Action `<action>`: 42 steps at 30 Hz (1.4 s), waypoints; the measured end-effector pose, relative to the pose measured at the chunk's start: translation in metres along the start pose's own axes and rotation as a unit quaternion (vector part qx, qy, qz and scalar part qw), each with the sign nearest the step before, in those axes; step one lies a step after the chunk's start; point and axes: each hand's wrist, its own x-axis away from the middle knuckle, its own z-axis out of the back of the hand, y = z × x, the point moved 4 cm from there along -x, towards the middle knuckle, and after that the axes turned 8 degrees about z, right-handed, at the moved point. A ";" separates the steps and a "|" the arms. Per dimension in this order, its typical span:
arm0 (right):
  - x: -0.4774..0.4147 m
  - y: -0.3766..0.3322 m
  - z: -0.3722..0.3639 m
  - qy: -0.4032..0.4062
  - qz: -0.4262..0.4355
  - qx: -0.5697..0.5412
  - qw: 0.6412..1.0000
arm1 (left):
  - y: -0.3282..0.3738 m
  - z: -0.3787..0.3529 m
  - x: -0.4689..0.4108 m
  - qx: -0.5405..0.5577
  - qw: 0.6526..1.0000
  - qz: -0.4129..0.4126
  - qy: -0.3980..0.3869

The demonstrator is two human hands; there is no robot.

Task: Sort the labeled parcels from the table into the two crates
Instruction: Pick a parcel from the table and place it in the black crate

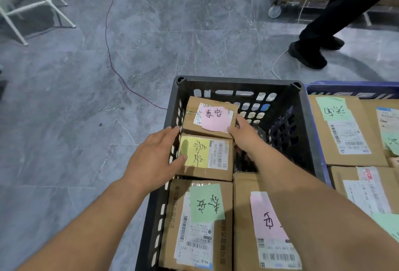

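- Black crate [237,85], slotted walls, holds brown cardboard parcels, all label-up;
- Pink-note parcel [190,117] lies at the far left inside it;
- Yellow-note parcel [218,162] lies flat just nearer, touching it;
- Green-note parcel [200,238] fills the near left; a second pink-noted box [244,206] lies beside it;
- Blue crate [345,86] stands against the black crate's right side, holding green-noted parcels [341,130]
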 end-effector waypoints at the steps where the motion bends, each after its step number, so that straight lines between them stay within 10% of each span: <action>1: -0.002 0.000 -0.001 -0.010 0.014 0.001 1.000 | 0.000 -0.001 -0.001 -0.003 1.000 -0.001 0.002; 16: 0.076 -0.017 0.037 0.054 0.005 0.165 0.985 | 0.040 0.025 0.019 -0.020 0.999 -0.027 0.000; 42: 0.582 -0.076 0.181 0.343 -0.039 0.359 0.867 | 0.266 0.097 0.313 -0.033 0.938 -0.343 0.039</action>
